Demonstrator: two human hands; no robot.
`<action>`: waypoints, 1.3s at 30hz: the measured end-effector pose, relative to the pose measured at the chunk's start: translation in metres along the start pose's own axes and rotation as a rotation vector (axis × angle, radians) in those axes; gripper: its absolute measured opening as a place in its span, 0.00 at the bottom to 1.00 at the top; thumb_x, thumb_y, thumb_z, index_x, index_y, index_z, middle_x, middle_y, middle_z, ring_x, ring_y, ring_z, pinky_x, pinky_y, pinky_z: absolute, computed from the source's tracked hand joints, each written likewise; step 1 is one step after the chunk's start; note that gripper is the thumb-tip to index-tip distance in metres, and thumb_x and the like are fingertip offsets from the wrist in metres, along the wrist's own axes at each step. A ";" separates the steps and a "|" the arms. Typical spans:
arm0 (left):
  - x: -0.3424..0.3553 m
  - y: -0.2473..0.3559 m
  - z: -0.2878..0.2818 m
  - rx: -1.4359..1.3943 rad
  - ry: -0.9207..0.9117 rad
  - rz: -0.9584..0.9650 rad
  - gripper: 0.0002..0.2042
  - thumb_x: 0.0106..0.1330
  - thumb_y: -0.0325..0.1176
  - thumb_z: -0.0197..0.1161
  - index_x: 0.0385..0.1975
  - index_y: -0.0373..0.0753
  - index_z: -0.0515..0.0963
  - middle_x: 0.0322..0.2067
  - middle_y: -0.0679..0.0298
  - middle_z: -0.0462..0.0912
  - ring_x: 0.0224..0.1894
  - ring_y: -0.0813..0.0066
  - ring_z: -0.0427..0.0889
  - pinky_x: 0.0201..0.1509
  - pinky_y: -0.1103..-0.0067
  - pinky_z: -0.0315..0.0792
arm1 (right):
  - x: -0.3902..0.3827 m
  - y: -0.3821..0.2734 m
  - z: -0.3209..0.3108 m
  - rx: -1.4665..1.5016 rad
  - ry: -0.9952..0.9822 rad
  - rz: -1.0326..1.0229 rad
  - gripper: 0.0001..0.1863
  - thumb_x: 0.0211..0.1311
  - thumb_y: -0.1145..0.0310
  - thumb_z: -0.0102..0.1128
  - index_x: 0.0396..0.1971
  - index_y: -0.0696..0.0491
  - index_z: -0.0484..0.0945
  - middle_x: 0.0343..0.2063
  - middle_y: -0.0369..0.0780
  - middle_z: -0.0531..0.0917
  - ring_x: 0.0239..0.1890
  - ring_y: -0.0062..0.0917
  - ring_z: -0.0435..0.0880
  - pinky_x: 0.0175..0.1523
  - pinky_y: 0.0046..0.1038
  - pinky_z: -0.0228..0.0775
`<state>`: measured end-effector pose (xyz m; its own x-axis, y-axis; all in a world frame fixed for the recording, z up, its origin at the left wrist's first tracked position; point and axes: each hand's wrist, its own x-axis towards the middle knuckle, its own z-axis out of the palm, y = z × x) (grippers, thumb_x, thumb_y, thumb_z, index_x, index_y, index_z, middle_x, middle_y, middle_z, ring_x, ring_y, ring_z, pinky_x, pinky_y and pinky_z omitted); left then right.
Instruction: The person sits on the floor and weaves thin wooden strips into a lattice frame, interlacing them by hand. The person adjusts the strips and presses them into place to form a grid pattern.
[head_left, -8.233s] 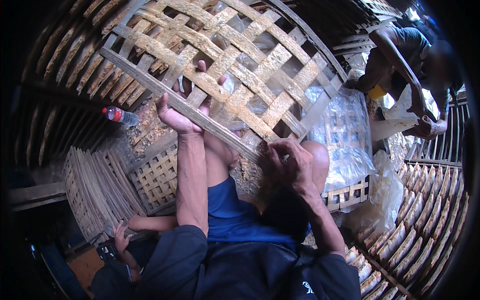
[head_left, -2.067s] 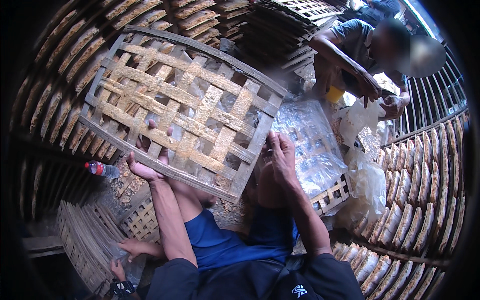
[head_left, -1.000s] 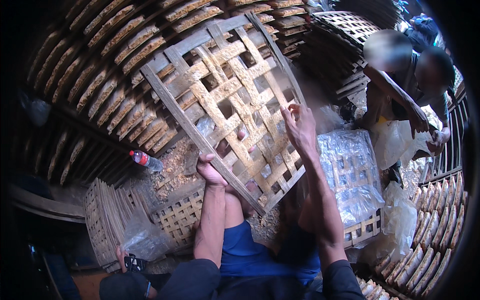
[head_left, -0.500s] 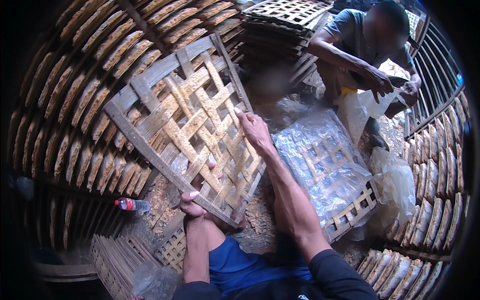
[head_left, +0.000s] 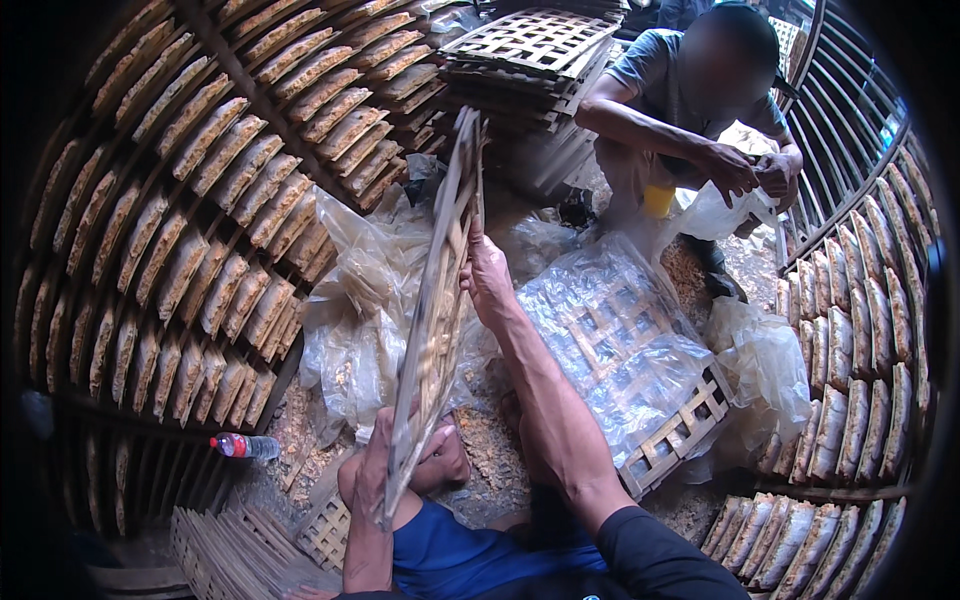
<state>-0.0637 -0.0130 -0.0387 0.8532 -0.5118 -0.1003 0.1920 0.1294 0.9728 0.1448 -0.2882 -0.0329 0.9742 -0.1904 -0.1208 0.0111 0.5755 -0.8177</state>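
In the head view, a tan, flat, rectangular tray of woven bamboo strips with grey wooden edge rails (head_left: 437,310) is held up in the air over the person's legs. It stands almost on edge. Its long axis, as seen, runs from near left to far right, with only a slight slant, and its woven face is turned rightward (the strips show there as a thin, foreshortened band).

The left hand (head_left: 382,445) is closed about the near part, probably to carry the weight from below; blur and the tray itself hide some of its fingers, so the exact grip is uncertain. The right hand (head_left: 483,272) grips the right side farther up, thumb pointing far, likely so that two spaced holds keep the tray from swinging.

To the left lies a crumpled heap of cloudy plastic sheets (head_left: 350,290). To the right, a low tan tray with an open lattice weave (head_left: 680,430) is mostly overlaid by a shiny, clear plastic sheet (head_left: 570,300), seemingly laid flat to cover the lattice. Both lie near the hands, apparently for easy reach.
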 end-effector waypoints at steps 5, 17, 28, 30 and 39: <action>0.006 -0.032 -0.022 0.087 0.001 -0.041 0.30 0.64 0.37 0.61 0.67 0.33 0.70 0.52 0.48 0.84 0.51 0.65 0.84 0.58 0.69 0.77 | -0.002 0.005 0.001 -0.122 -0.114 -0.087 0.32 0.64 0.31 0.60 0.41 0.50 0.78 0.22 0.26 0.71 0.19 0.08 0.69 0.25 0.14 0.62; 0.070 0.020 -0.059 0.576 0.613 -0.032 0.25 0.76 0.47 0.58 0.62 0.31 0.77 0.44 0.50 0.89 0.42 0.71 0.88 0.48 0.75 0.81 | -0.050 0.009 0.026 -0.673 -0.408 -0.223 0.31 0.56 0.40 0.75 0.39 0.56 0.80 0.32 0.34 0.79 0.37 0.19 0.76 0.42 0.26 0.69; 0.070 0.021 -0.046 0.208 0.530 0.243 0.38 0.78 0.62 0.42 0.69 0.30 0.67 0.45 0.48 0.88 0.51 0.62 0.87 0.64 0.70 0.74 | -0.090 0.002 0.034 -0.883 -0.424 -0.586 0.30 0.54 0.51 0.80 0.38 0.62 0.76 0.34 0.42 0.75 0.39 0.29 0.76 0.46 0.32 0.71; 0.068 0.023 -0.036 0.268 0.505 0.247 0.39 0.77 0.64 0.43 0.69 0.30 0.68 0.46 0.49 0.88 0.52 0.62 0.86 0.64 0.70 0.73 | -0.086 0.001 0.031 -0.890 -0.382 -0.605 0.33 0.52 0.48 0.80 0.39 0.62 0.75 0.36 0.43 0.75 0.42 0.31 0.77 0.49 0.34 0.72; 0.073 0.030 -0.016 0.218 0.453 0.203 0.36 0.77 0.61 0.46 0.72 0.35 0.65 0.57 0.54 0.82 0.57 0.67 0.82 0.63 0.70 0.74 | -0.095 0.013 0.019 -1.119 -0.593 -0.716 0.34 0.50 0.42 0.73 0.37 0.60 0.76 0.39 0.47 0.75 0.45 0.39 0.72 0.53 0.40 0.67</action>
<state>0.0122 -0.0335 -0.0206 0.9956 -0.0713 0.0607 -0.0620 -0.0161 0.9979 0.0562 -0.2480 -0.0212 0.7864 0.3449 0.5124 0.6175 -0.4609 -0.6375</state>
